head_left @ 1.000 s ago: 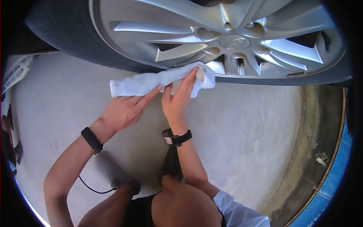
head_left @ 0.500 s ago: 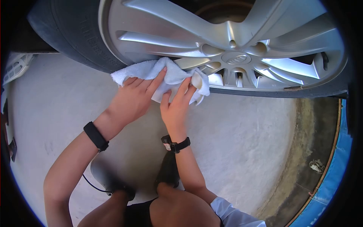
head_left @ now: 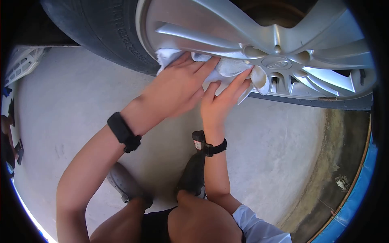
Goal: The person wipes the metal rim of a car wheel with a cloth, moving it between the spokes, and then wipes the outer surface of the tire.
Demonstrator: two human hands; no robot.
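A white terry towel [head_left: 231, 67] lies bunched against the lower spokes of a silver alloy wheel [head_left: 190, 36]. My left hand [head_left: 178, 87] grips the towel's left part, its fingertips pressed in toward the spokes and partly hidden in the folds. My right hand [head_left: 223, 103] holds the right part, thumb and fingers pinching it near the hub cap [head_left: 276, 62]. One loose fold of the towel hangs to the right of my right fingers. Around the wheel runs a black tyre [head_left: 101, 36] with raised lettering.
Below the wheel is a grey concrete floor [head_left: 267, 154], with my feet in dark shoes [head_left: 191, 174] on it. A brown strip and a blue sheet [head_left: 358, 190] border the right side, with a small crumpled scrap [head_left: 342, 183] nearby. A pale plastic object [head_left: 24, 65] stands at far left.
The view has shifted, so the wheel sits further right in it. Both hands have pushed the towel deeper among the spokes; its left part is now mostly covered by my left hand.
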